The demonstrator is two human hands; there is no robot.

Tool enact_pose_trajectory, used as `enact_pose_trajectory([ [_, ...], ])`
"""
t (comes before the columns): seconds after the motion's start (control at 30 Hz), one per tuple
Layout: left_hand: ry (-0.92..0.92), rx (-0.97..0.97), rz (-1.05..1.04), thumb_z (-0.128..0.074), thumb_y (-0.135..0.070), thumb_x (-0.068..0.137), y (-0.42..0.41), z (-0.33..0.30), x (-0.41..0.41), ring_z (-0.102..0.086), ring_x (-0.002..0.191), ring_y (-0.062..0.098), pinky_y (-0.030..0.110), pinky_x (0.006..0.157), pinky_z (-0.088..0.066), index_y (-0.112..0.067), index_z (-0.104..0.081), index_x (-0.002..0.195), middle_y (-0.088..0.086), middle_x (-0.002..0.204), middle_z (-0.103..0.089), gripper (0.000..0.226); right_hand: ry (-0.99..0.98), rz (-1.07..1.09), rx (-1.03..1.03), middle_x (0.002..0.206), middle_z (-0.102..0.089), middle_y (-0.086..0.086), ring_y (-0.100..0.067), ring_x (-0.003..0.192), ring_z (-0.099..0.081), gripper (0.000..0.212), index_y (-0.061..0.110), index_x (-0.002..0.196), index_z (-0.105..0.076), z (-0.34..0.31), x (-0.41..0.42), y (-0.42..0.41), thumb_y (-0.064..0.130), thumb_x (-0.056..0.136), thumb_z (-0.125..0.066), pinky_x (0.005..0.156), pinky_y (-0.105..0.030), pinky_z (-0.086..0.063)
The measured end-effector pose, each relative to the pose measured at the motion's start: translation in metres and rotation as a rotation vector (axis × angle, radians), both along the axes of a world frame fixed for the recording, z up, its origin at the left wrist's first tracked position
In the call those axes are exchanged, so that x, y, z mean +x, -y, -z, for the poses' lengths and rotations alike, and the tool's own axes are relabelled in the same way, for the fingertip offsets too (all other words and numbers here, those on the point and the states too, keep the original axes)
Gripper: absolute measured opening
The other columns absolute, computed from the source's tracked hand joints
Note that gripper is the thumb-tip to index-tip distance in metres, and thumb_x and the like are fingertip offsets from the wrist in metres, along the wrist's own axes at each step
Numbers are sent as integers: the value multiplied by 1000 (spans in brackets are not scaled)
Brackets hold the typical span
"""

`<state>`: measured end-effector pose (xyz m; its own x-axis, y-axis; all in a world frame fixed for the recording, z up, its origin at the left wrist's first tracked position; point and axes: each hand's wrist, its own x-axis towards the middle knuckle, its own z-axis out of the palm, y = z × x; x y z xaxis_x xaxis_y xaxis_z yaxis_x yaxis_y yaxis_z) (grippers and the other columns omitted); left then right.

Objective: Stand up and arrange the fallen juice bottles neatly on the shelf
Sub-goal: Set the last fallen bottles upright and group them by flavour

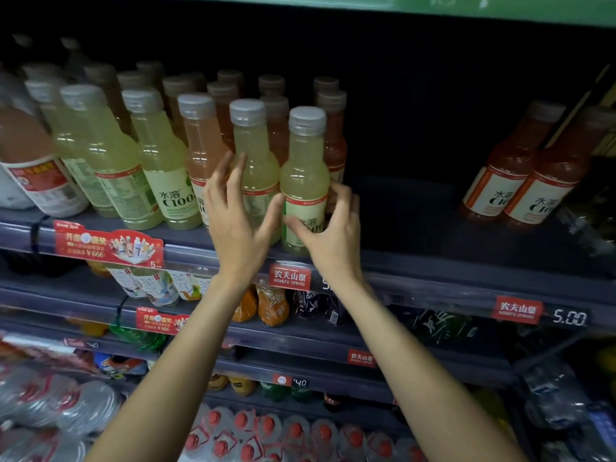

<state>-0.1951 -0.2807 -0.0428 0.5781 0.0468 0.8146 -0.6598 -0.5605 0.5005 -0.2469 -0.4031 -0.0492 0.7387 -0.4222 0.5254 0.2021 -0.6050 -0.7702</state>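
Right hand (328, 228) curls its fingers round the upright pale-yellow juice bottle (305, 175) at the near shelf (466, 261) edge, long axis vertical – left hand (233, 208), fingers spread loose, touches the neighbouring yellow bottle (256, 161) just left.

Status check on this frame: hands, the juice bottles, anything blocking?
Right hand grips rightmost yellow bottle, upright at shelf front. Left hand open beside neighbouring yellow bottle. No fallen bottles visible. Nothing blocking.
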Motion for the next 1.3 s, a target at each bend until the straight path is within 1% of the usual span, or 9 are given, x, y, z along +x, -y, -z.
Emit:
enact_pose_trajectory([
  [0.17,-111,4,-4,-58,-74,73,10,-6,-3,-20,135,16,21,112,-14,-7,-27,148,15,151,-26,105,-80,-87,-87,136,-47,-8,-18,119,-50,70,15,139,-41,-8,4,-1,33,79,-73,95,-27,-44],
  [0.3,-116,36,-64,-69,-67,70,18,-3,2,-18,139,28,31,113,-8,-2,-20,149,22,153,-19,113,-31,-204,-32,130,-50,-9,-10,110,-53,56,9,136,-47,-13,7,48,8,83,-65,93,-34,-51],
  [0.47,-95,50,-100,-71,-63,71,21,0,4,-19,138,34,38,114,-13,-2,-19,149,23,152,-19,112,-72,-29,74,138,-41,-12,-23,122,-47,81,15,141,-32,-33,56,63,24,75,-78,99,-38,-44],
  [0.7,111,37,-121,-72,-43,81,29,-3,-5,-20,136,37,44,115,-18,-12,-32,140,24,148,-23,77,-91,-7,27,124,-60,-3,-21,106,-61,80,25,137,-34,-22,60,75,33,71,-79,88,-41,-50],
  [0.83,414,144,209,-68,-8,80,54,-10,-30,-39,125,30,34,111,-29,-12,-44,125,13,134,-38,51,-79,74,33,129,-57,-4,-21,112,-58,84,28,141,-30,-18,30,109,31,73,-79,92,-35,-47],
  [0.93,264,177,419,-64,-3,82,91,-13,-37,-47,120,25,25,104,-37,-11,-44,128,14,131,-48,51,-74,88,50,131,-55,-1,-18,117,-55,85,28,142,-27,-20,8,128,28,74,-78,97,-38,-45],
  [1.07,-8,132,348,-62,-9,83,125,-21,-16,-40,126,23,21,106,-29,-4,-44,134,17,137,-44,55,-75,83,53,133,-52,2,-15,118,-53,87,31,143,-26,-19,-11,148,27,74,-78,99,-41,-45],
  [1.2,-103,181,365,-60,-15,86,127,-13,-5,-47,123,20,27,99,-40,-11,-42,138,9,137,-46,55,-62,86,59,130,-53,4,-10,113,-55,87,28,142,-26,-19,-26,160,26,73,-79,94,-29,-45],
  [1.3,-461,199,581,-62,-28,90,142,-7,-14,-49,122,13,28,97,-42,-26,-31,145,2,144,-42,64,-4,167,76,118,-57,3,-12,104,-61,80,14,133,-31,-14,-39,168,22,71,-81,84,-17,-47],
])
